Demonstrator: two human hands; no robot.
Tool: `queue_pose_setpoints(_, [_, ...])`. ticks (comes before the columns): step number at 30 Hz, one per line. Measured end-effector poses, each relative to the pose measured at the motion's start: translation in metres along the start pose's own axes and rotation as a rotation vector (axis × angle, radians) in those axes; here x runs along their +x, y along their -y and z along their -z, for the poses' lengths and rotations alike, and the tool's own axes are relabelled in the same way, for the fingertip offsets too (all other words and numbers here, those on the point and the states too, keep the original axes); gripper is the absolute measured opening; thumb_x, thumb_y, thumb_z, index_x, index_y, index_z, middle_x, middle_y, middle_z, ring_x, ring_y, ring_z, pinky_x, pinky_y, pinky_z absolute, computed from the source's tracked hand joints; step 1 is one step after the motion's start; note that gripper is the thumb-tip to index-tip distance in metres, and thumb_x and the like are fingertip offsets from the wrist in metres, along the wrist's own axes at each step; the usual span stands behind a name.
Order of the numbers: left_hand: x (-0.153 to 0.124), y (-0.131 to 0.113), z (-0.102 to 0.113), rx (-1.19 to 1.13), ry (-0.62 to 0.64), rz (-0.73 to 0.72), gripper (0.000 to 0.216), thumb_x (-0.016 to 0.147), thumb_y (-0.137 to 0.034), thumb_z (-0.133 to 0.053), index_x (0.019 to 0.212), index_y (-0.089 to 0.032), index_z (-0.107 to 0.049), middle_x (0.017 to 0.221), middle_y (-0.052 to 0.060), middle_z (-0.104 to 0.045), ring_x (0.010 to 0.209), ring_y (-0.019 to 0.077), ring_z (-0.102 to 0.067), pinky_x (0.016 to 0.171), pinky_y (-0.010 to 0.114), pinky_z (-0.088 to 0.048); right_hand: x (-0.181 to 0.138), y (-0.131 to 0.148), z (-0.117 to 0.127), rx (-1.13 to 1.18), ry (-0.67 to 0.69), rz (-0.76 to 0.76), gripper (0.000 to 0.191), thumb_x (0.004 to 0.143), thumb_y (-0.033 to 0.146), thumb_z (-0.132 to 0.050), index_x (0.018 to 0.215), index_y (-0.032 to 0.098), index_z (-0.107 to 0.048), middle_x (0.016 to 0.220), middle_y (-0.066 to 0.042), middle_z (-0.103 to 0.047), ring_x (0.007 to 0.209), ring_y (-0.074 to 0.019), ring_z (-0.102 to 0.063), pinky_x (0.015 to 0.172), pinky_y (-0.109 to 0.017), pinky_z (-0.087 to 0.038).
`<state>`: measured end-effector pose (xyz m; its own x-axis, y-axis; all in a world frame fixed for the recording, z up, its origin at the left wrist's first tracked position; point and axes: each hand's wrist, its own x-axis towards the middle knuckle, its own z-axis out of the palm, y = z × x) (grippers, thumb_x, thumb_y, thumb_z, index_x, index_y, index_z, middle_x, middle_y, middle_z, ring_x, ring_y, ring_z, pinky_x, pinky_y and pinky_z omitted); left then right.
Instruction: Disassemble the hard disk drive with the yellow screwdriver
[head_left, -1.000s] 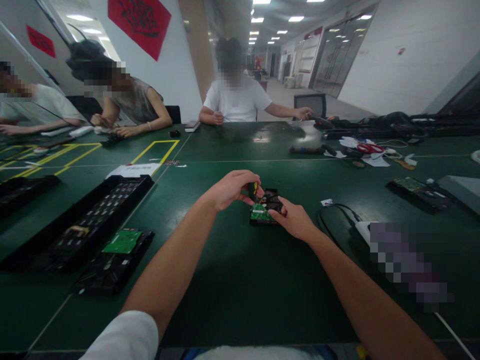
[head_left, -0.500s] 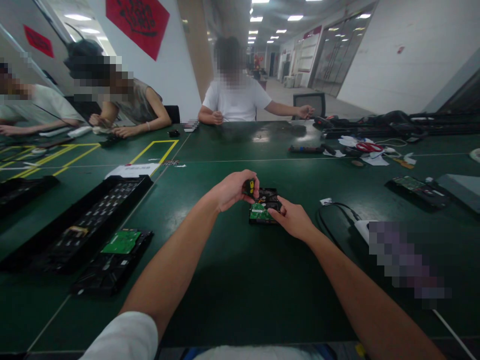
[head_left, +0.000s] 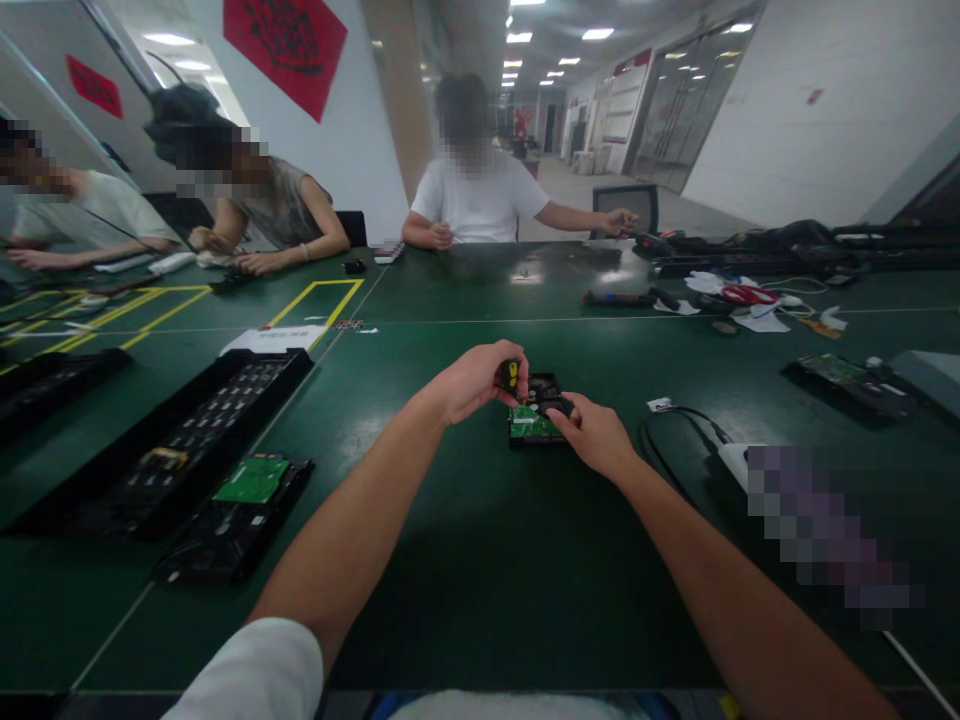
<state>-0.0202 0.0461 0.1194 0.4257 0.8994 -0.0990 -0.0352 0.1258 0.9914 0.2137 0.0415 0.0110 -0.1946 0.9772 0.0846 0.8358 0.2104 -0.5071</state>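
Green circuit board faces up on the hard drive (head_left: 534, 424), which lies flat on the dark green desk (head_left: 480, 560), about midway between its near and far edges and straight ahead of the person. The left hand (head_left: 471, 381) sits at the drive's far left corner. Its fingers (head_left: 491, 358) are pressed together around the black and yellow handle of a small screwdriver (head_left: 510, 375), which stands roughly upright over the top of the drive. The right hand (head_left: 594, 436) comes in from the drive's right side. Its thumb and forefinger pinch the right edge of the drive and the other fingers are curled in behind.

Toward the left edge of the desk lies a long black tray (head_left: 172, 450). Just beside it, on the near side, a second drive (head_left: 247, 482) also shows a green board. A black cable (head_left: 675, 432) loops on the desk near the right hand.
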Motion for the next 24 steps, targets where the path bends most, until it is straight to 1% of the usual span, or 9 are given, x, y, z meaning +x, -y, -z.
queue_pose_setpoints(4, [0.001, 0.001, 0.001, 0.031, 0.013, -0.006, 0.034, 0.092, -0.042, -0.048, 0.078, -0.016, -0.064, 0.074, 0.008, -0.064, 0.072, 0.0179, -0.062, 0.06, 0.028, -0.051, 0.001, -0.001, 0.001, -0.01, 0.033, 0.01, 0.052, 0.101, 0.054, -0.053, 0.139, 0.019, -0.061, 0.083, -0.004, -0.074, 0.073, -0.0206, -0.066, 0.058, -0.029, -0.037])
queue_pose_setpoints(9, [0.0, 0.001, -0.002, 0.098, 0.028, -0.029, 0.041, 0.096, -0.051, -0.048, 0.079, -0.016, -0.063, 0.075, 0.008, -0.064, 0.072, 0.018, -0.061, 0.058, 0.028, -0.049, -0.001, -0.002, 0.004, -0.034, 0.068, 0.068, 0.055, 0.103, 0.053, -0.051, 0.143, 0.016, -0.057, 0.085, -0.005, -0.074, 0.074, -0.0208, -0.065, 0.061, -0.029, -0.037])
queue_pose_setpoints(12, [-0.002, 0.0, -0.003, 0.133, 0.023, -0.044, 0.044, 0.096, -0.056, -0.05, 0.08, -0.017, -0.063, 0.076, 0.008, -0.064, 0.073, 0.0176, -0.06, 0.058, 0.027, -0.048, -0.003, -0.001, 0.008, -0.028, 0.077, 0.113, 0.053, 0.102, 0.053, -0.052, 0.142, 0.018, -0.059, 0.084, -0.004, -0.073, 0.072, -0.0202, -0.064, 0.06, -0.029, -0.036])
queue_pose_setpoints(14, [-0.004, -0.001, -0.004, 0.143, 0.045, -0.057, 0.045, 0.095, -0.057, -0.051, 0.081, -0.016, -0.064, 0.08, 0.008, -0.064, 0.075, 0.0174, -0.06, 0.06, 0.027, -0.048, -0.005, 0.001, 0.01, -0.029, 0.084, 0.115, 0.052, 0.102, 0.053, -0.053, 0.141, 0.02, -0.06, 0.084, -0.004, -0.073, 0.071, -0.0201, -0.064, 0.059, -0.029, -0.035])
queue_pose_setpoints(18, [-0.007, -0.003, -0.006, 0.168, 0.102, -0.075, 0.044, 0.091, -0.06, -0.06, 0.09, -0.016, -0.066, 0.089, 0.007, -0.063, 0.082, 0.0171, -0.06, 0.062, 0.026, -0.048, -0.006, 0.005, 0.014, -0.03, 0.099, 0.095, 0.053, 0.102, 0.052, -0.053, 0.143, 0.019, -0.058, 0.088, -0.006, -0.074, 0.074, -0.0207, -0.065, 0.06, -0.028, -0.035])
queue_pose_setpoints(21, [-0.009, -0.005, -0.007, 0.2, 0.078, -0.073, 0.044, 0.087, -0.059, -0.067, 0.093, -0.016, -0.065, 0.09, 0.006, -0.062, 0.081, 0.0154, -0.06, 0.06, 0.025, -0.048, -0.006, 0.006, 0.015, -0.029, 0.106, 0.082, 0.054, 0.102, 0.051, -0.053, 0.145, 0.018, -0.057, 0.089, -0.007, -0.074, 0.076, -0.0209, -0.065, 0.062, -0.028, -0.036])
queue_pose_setpoints(24, [-0.011, -0.007, -0.006, 0.225, 0.054, -0.06, 0.045, 0.085, -0.059, -0.07, 0.093, -0.015, -0.063, 0.09, 0.007, -0.066, 0.077, 0.0142, -0.061, 0.059, 0.025, -0.047, -0.006, 0.004, 0.013, -0.025, 0.098, 0.088, 0.053, 0.103, 0.051, -0.052, 0.143, 0.017, -0.058, 0.088, -0.006, -0.074, 0.074, -0.0206, -0.065, 0.061, -0.028, -0.036])
